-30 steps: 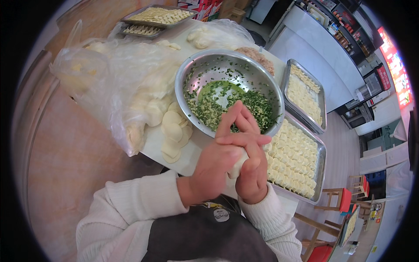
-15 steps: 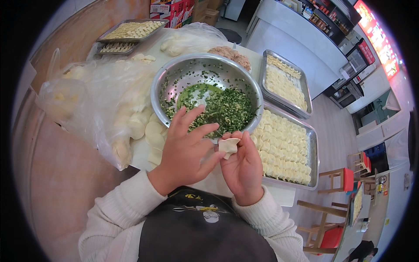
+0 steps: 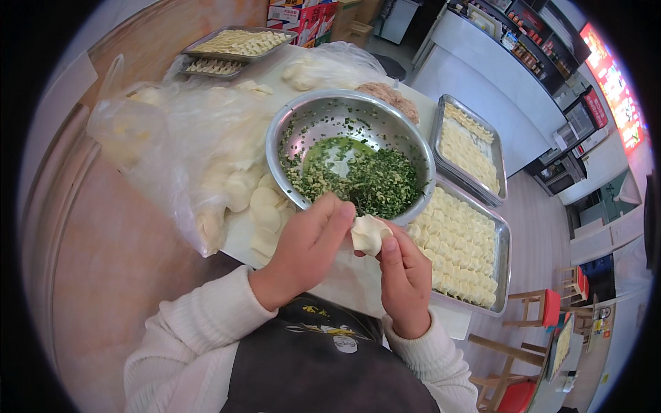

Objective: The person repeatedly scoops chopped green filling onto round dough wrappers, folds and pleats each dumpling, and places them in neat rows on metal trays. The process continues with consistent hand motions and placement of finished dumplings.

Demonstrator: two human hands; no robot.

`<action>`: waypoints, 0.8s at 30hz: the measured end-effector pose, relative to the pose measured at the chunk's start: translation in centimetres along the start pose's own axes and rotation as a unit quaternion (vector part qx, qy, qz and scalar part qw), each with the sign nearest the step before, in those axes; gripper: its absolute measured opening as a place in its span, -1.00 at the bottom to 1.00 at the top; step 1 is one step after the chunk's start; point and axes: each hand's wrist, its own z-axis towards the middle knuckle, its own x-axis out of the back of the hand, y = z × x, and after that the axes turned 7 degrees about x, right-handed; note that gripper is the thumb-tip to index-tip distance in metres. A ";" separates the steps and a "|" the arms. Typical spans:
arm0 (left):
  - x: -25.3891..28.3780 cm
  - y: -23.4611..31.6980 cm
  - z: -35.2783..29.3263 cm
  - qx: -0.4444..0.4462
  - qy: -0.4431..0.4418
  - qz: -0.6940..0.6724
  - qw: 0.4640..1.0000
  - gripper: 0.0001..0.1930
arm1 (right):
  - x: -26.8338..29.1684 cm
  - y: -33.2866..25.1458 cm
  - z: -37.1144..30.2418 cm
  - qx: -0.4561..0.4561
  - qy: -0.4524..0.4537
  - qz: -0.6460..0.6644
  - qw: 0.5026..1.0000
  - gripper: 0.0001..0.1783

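Observation:
A small pale dumpling (image 3: 369, 235) is pinched between the thumb and fingers of my right hand (image 3: 405, 275), just in front of the bowl. My left hand (image 3: 306, 241) is closed beside it, thumb against curled fingers near the dumpling's left edge. Whatever those fingers hold, if anything, is hidden. Behind both hands a large steel bowl (image 3: 278, 177) contains chopped green filling (image 3: 382, 175), with greenish liquid on its left side. Round dough wrappers (image 3: 265, 208) lie loose left of the bowl. On the right, a metal tray (image 3: 504, 265) holds packed rows of finished dumplings (image 3: 458, 248).
Clear plastic bags (image 3: 172, 151) of wrappers cover the table's left side. Stacked trays of dumplings stand at the far left (image 3: 237, 43) and right (image 3: 501, 165). Minced meat (image 3: 391, 100) sits behind the bowl. Red-seated stools (image 3: 549, 308) stand on the floor at right.
My left hand's spread fingers have curled closed beside the dumpling. The right hand has turned, and its thumb now presses on the dumpling. The whole view has shifted slightly.

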 end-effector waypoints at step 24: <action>-1.2 2.2 -1.2 -0.090 -0.161 -0.041 0.982 -0.69 | 1.5 1.1 -0.2 0.298 0.022 -0.222 0.928 -0.70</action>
